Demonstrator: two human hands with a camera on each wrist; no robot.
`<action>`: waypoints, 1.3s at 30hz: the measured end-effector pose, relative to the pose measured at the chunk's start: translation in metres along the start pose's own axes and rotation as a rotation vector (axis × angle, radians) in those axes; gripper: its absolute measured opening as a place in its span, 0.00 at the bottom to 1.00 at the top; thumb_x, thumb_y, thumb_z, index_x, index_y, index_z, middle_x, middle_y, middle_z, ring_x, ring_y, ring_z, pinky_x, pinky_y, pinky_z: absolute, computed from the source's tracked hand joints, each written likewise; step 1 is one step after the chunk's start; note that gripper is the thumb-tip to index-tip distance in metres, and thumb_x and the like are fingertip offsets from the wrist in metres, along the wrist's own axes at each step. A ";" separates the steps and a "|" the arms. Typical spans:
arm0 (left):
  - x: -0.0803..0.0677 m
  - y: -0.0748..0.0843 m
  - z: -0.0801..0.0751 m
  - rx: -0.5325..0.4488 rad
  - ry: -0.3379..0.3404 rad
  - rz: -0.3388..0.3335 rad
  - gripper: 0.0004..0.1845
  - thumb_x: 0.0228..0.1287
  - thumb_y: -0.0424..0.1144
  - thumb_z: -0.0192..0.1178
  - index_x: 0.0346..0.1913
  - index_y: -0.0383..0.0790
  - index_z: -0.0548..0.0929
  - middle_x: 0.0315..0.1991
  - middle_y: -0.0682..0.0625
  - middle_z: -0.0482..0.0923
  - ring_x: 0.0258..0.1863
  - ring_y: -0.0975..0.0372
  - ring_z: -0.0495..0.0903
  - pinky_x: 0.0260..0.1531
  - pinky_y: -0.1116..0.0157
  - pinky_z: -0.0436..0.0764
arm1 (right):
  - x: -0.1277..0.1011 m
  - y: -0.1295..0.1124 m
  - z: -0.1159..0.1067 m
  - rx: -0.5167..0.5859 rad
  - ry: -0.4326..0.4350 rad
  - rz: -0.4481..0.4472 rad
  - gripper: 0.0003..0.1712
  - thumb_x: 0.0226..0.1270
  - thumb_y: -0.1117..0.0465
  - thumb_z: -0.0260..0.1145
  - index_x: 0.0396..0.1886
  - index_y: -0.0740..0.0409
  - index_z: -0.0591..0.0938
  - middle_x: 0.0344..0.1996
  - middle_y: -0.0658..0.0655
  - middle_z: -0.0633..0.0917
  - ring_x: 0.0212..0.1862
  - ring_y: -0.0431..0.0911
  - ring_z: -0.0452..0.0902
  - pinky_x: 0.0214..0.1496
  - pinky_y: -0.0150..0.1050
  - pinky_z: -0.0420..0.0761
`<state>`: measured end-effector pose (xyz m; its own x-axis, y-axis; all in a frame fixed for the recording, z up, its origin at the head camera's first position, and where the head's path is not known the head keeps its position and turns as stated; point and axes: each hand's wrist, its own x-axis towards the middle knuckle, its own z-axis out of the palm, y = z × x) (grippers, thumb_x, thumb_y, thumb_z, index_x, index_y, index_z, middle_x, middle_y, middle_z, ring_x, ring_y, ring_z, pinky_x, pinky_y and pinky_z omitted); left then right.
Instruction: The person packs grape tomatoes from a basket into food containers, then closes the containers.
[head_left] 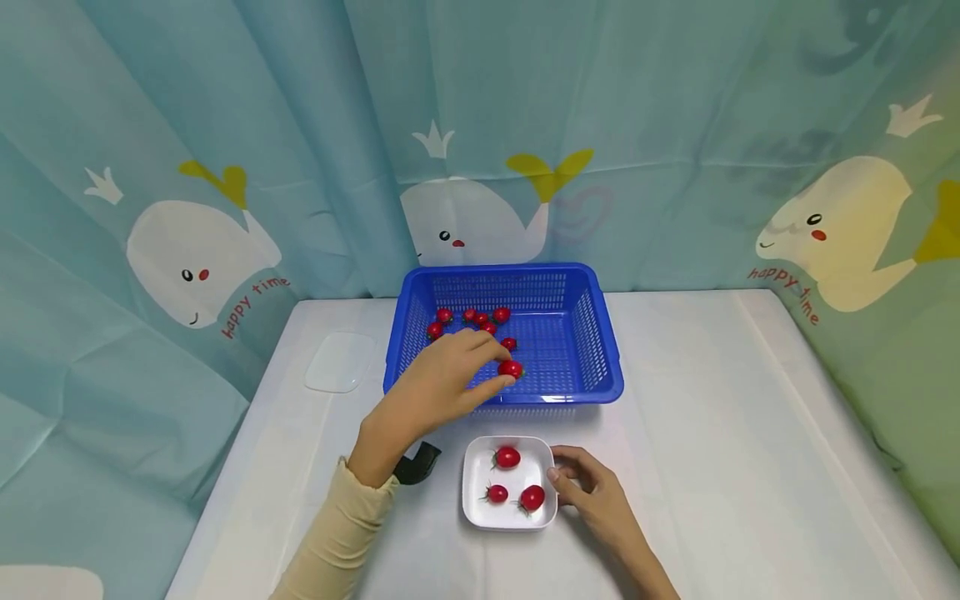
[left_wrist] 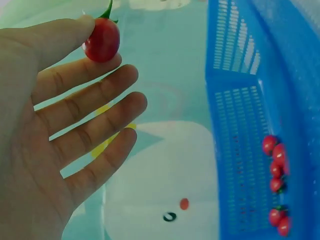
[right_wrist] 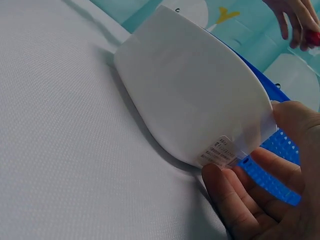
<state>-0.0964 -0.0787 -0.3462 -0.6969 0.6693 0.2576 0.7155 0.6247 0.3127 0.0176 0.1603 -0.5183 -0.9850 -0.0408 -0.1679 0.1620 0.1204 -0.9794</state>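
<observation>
My left hand (head_left: 450,375) reaches over the front of the blue basket (head_left: 600,367) and pinches a red cherry tomato (head_left: 511,368) between thumb and forefinger; in the left wrist view that tomato (left_wrist: 102,39) sits at my fingertips, the other fingers spread. Several more tomatoes (head_left: 472,321) lie at the basket's back left, also seen as tomatoes (left_wrist: 276,170) along its wall. A small white dish (head_left: 480,508) with three tomatoes (head_left: 507,457) stands in front of the basket. My right hand (head_left: 588,487) grips the dish (right_wrist: 190,100) at its right rim.
A clear plastic lid (head_left: 341,361) lies on the white table (head_left: 750,433) left of the basket. A black object (head_left: 418,463) sits under my left wrist. A whale-print curtain (head_left: 480,125) closes off the back and sides.
</observation>
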 end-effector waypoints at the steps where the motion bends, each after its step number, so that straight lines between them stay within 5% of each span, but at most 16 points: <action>1: -0.006 0.001 0.003 -0.013 0.019 -0.005 0.15 0.72 0.50 0.67 0.54 0.47 0.87 0.50 0.54 0.86 0.51 0.60 0.84 0.53 0.62 0.85 | 0.000 0.000 0.000 0.000 0.000 0.001 0.21 0.71 0.64 0.70 0.60 0.65 0.82 0.42 0.66 0.87 0.40 0.37 0.84 0.39 0.37 0.89; 8: -0.040 0.011 0.021 -0.082 0.099 -0.041 0.12 0.70 0.47 0.69 0.51 0.50 0.87 0.48 0.57 0.86 0.51 0.63 0.83 0.54 0.63 0.85 | 0.000 0.001 0.000 0.002 0.000 0.010 0.21 0.71 0.64 0.70 0.60 0.66 0.82 0.41 0.67 0.87 0.40 0.37 0.84 0.39 0.37 0.89; 19: -0.079 0.017 0.049 -0.392 0.081 -0.215 0.13 0.69 0.46 0.70 0.54 0.57 0.85 0.49 0.67 0.84 0.55 0.68 0.81 0.59 0.61 0.84 | 0.001 0.002 0.000 0.003 -0.002 0.012 0.21 0.71 0.64 0.70 0.60 0.66 0.82 0.41 0.67 0.87 0.40 0.37 0.84 0.39 0.37 0.89; 29: -0.095 0.013 0.086 -0.571 0.024 -0.278 0.13 0.72 0.53 0.66 0.55 0.58 0.85 0.47 0.67 0.83 0.48 0.64 0.81 0.54 0.63 0.84 | 0.002 0.002 0.000 0.010 -0.008 -0.001 0.21 0.71 0.63 0.70 0.61 0.65 0.82 0.42 0.67 0.87 0.41 0.37 0.84 0.40 0.37 0.89; 34: -0.097 0.015 0.099 -0.589 0.002 -0.299 0.12 0.70 0.50 0.68 0.53 0.57 0.86 0.46 0.67 0.83 0.48 0.66 0.82 0.55 0.60 0.84 | 0.002 0.003 0.001 0.006 -0.011 0.001 0.21 0.71 0.63 0.71 0.61 0.65 0.82 0.43 0.67 0.87 0.41 0.37 0.84 0.40 0.37 0.89; 39: -0.096 0.017 0.110 -0.494 -0.022 -0.283 0.12 0.68 0.48 0.70 0.53 0.58 0.86 0.46 0.67 0.83 0.48 0.69 0.80 0.58 0.61 0.81 | 0.002 0.002 -0.001 -0.003 -0.001 0.008 0.21 0.70 0.63 0.71 0.61 0.64 0.82 0.42 0.66 0.87 0.41 0.38 0.84 0.40 0.37 0.89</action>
<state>-0.0124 -0.0881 -0.4658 -0.8534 0.5144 0.0842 0.3897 0.5224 0.7584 0.0163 0.1611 -0.5210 -0.9836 -0.0413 -0.1754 0.1692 0.1234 -0.9778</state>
